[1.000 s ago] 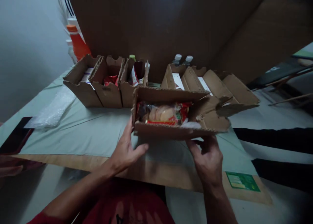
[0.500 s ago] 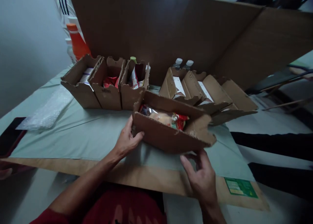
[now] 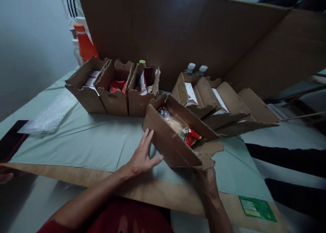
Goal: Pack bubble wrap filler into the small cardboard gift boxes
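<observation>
An open-topped cardboard box (image 3: 175,141) stands askew near the table's front, its torn, notched end toward the right. Inside lies a clear food packet (image 3: 175,124) with red printed ends. My left hand (image 3: 142,158) has its fingers stretched out and apart, the fingertips against the box's near side at the left. My right hand (image 3: 207,178) reaches under the box's notched right end; its fingers are hidden there, so its grip does not show.
Behind stand several cardboard bins: an upright left group (image 3: 114,102) and a tilted right group (image 3: 226,114). A tall cardboard panel (image 3: 165,36) rises at the back. Bubble wrap (image 3: 51,115), a dark phone-like slab (image 3: 12,138) and an orange bottle (image 3: 85,44) are left; a green card (image 3: 257,207) is front right.
The box has turned, its notched end swinging toward me. My left hand has shifted right along its side, the thumb now away from it. My right hand has moved beneath the notched end.
</observation>
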### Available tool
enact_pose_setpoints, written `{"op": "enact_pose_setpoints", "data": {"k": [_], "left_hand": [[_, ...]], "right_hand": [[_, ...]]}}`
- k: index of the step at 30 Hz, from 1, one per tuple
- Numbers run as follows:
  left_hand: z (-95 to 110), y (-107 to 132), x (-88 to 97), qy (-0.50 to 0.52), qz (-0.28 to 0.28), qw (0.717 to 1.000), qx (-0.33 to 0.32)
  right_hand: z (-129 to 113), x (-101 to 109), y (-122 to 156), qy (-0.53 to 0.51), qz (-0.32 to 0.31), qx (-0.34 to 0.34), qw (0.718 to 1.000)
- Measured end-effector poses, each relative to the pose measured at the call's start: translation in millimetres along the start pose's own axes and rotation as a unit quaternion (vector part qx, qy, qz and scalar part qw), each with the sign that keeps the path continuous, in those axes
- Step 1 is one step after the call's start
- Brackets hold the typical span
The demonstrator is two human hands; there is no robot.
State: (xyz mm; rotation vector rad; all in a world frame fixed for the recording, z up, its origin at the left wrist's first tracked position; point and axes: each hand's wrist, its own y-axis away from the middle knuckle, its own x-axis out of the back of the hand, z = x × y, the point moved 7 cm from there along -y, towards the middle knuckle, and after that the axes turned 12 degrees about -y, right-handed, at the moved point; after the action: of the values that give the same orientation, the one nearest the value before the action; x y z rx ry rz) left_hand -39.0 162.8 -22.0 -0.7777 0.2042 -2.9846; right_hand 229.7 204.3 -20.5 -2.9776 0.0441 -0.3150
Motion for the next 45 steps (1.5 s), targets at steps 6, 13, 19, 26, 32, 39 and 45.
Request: {"op": "enact_pose_setpoints", "data": {"k": [6,13,19,26,32,39,45], "left_hand": [[-11.8,-30.9,9.6,0.114,-0.045,0.992,0.038],[1.3,12.1,-0.1,-0.023,-0.061,0.998,-0.026],[7.3,4.3,-8.9,-0.119,-0.033,0.989,-0.079],[8.9,17.1,-12.7,-0.178,-0.016,0.979,-0.099],[3.6,4.4,-2.2,-0.164,-0.022,0.983,-0.084],[-18.9,-83.3,33.1,-0.269,0.027,0.958,0.098],[-34.4,-97.1,29.6,-0.252,0.031,0.959,0.127]], "right_hand": [[-6.6,-9.4,19.3,0.093,0.018,-0.009,0.995],[-9.8,-23.6,-2.4,0.106,0.003,0.013,0.994],[-11.9,-22.1,-8.3,0.11,-0.01,0.023,0.994],[-3.3,-18.6,0.7,0.115,-0.026,0.012,0.993],[-8.9,-33.1,-8.5,0.109,-0.039,0.029,0.993],[4.1,-63.4,-35.0,-0.028,-0.046,0.02,0.998],[14.6,-68.4,-25.9,0.054,-0.082,0.08,0.992]]}}
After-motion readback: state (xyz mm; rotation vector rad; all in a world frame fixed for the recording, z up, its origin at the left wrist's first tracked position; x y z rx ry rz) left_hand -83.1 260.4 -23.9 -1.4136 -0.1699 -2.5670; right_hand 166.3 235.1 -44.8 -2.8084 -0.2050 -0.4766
